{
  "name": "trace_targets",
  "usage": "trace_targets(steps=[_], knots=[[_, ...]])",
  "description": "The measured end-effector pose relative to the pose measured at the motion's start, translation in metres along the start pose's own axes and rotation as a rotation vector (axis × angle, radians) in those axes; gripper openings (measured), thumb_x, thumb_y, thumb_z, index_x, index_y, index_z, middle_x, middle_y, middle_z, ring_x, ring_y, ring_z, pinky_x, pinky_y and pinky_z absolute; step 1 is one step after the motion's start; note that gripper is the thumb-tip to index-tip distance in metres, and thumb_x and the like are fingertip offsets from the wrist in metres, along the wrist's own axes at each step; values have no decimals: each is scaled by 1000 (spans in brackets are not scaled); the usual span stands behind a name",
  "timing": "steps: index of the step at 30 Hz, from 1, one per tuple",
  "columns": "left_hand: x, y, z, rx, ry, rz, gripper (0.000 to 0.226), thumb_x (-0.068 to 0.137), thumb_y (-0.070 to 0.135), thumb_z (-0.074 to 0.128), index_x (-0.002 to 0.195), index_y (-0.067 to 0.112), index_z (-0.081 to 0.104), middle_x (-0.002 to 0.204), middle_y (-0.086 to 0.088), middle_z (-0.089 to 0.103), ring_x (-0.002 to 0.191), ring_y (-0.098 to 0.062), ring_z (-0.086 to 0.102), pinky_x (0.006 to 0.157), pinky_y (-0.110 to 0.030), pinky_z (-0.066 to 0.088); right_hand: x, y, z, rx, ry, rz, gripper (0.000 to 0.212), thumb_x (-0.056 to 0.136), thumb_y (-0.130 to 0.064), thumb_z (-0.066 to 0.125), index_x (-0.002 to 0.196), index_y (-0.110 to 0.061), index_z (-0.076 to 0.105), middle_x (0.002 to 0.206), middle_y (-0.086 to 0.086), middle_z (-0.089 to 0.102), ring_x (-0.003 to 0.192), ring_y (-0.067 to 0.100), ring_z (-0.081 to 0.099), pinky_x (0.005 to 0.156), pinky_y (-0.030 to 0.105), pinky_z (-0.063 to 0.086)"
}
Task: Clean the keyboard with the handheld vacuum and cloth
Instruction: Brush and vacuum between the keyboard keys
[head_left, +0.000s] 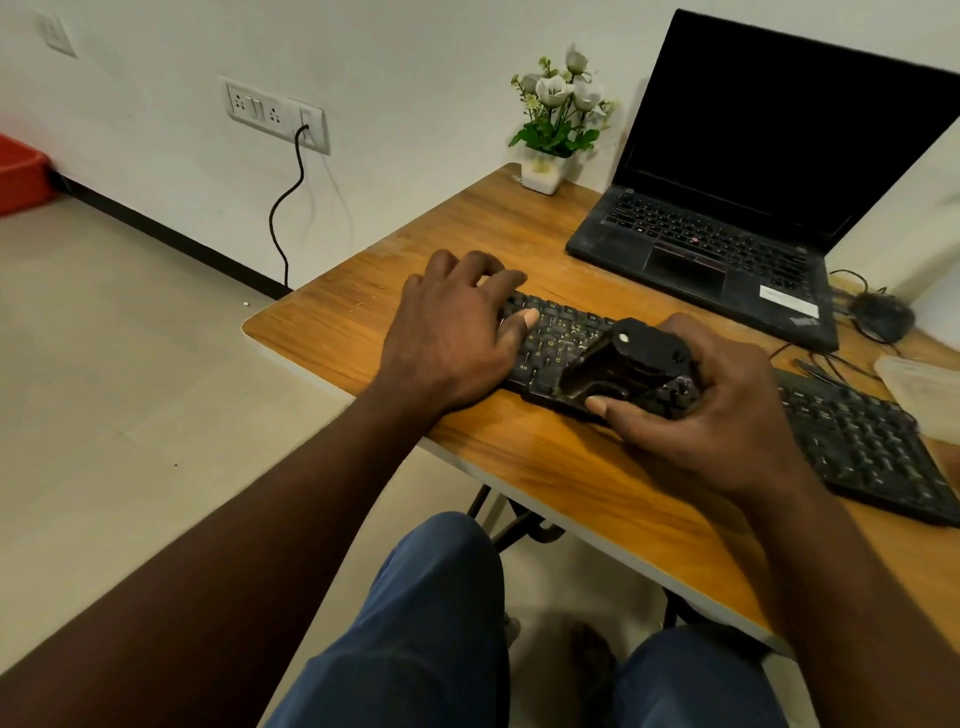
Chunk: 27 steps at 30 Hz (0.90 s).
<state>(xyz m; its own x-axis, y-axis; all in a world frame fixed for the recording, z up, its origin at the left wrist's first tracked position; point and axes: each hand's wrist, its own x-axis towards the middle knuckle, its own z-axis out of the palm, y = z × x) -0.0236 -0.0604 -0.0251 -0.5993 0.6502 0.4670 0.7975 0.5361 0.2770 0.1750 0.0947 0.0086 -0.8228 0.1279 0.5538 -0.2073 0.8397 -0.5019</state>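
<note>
Wood-grain table (457, 234) stands against a white wall, and the black keyboard (857, 441) lies slantwise across it, close to the near edge. My left hand (452, 332) rests flat on the keyboard's left end, fingers spread and relaxed, thumb lying on the keys. My right hand (711, 410) is wrapped round the small black vacuum (623, 364), thumb along its near side, fingers curled over the far side. The vacuum sits on the keys between my two hands, its mouth turned toward my left hand, and together with my right hand it hides the middle of the keyboard. The rest of the keys run on to the right of my right wrist.

Beyond my right hand an open laptop (727, 218) with a dark screen stands just behind the keyboard. A black mouse (883, 314) with a tangled cord sits to the right of the laptop's near corner. A pale, see-through tub (919, 384) lies further right, at the keyboard's far edge. Past my left fingers, well apart, a white pot of flowers (553, 124) stands at the table's back corner. A black cord (285, 208) hangs from a wall socket (275, 114) to the left.
</note>
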Motion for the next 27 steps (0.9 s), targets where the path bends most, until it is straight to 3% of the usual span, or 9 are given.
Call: trace_targets(steps=[5, 6, 8, 11, 15, 19, 24, 27], knots=[[-2, 3, 0, 54, -83, 69, 63, 98, 61, 22, 148, 35, 50, 153, 6, 49, 138, -22, 36, 106, -48, 37, 5, -8, 22, -88, -27, -14, 36, 79, -39, 78, 105, -18, 65, 95, -5, 67, 86, 15, 65, 66, 36, 56], [-2, 2, 1, 44, -82, 59, 60, 100, 61, 24, 147, 35, 50, 153, 6, 49, 138, -22, 37, 107, -47, 37, 3, -7, 19, -87, -27, 0, 37, 79, -41, 76, 105, -17, 65, 96, -4, 67, 87, 16, 64, 67, 36, 57], [-1, 0, 3, 29, -82, 50, 55, 103, 60, 28, 147, 35, 51, 153, 6, 49, 138, -21, 37, 107, -47, 37, -7, -2, 5, -74, -20, 41, 38, 77, -46, 73, 106, -24, 62, 99, -9, 66, 92, 7, 65, 69, 21, 56], [0, 0, 6, 4, -91, 45, 54, 104, 60, 29, 148, 35, 50, 152, 6, 50, 136, -21, 39, 107, -46, 39, -21, 2, -12, -88, 24, 119, 43, 77, -44, 86, 105, -27, 58, 101, -15, 64, 94, -4, 65, 69, 8, 52], [2, 0, 8, 11, -102, 38, 57, 103, 62, 27, 147, 34, 50, 148, 5, 52, 133, -22, 41, 103, -47, 42, -18, -5, 4, -162, 40, 114, 41, 79, -45, 80, 109, -23, 63, 100, -10, 66, 91, 5, 65, 70, 22, 57], [0, -2, 6, 9, -110, 48, 52, 105, 58, 31, 146, 33, 51, 145, 3, 52, 131, -24, 41, 101, -47, 44, 3, -20, 40, -221, -8, -53, 35, 81, -40, 77, 108, -20, 67, 100, -5, 69, 87, 15, 63, 72, 43, 57], [0, -2, 6, -17, -78, 22, 46, 105, 49, 40, 146, 31, 52, 144, 3, 53, 127, -24, 44, 100, -45, 44, 0, -16, 30, -224, 2, 21, 44, 80, -47, 73, 109, -14, 68, 97, 0, 69, 85, 18, 64, 69, 44, 59], [0, -1, 8, -13, -71, 20, 45, 105, 48, 39, 144, 32, 52, 142, 4, 54, 126, -22, 44, 100, -44, 43, -25, -5, -5, -215, 5, 116, 49, 77, -55, 70, 114, -23, 65, 103, -8, 68, 93, 10, 66, 72, 37, 62]])
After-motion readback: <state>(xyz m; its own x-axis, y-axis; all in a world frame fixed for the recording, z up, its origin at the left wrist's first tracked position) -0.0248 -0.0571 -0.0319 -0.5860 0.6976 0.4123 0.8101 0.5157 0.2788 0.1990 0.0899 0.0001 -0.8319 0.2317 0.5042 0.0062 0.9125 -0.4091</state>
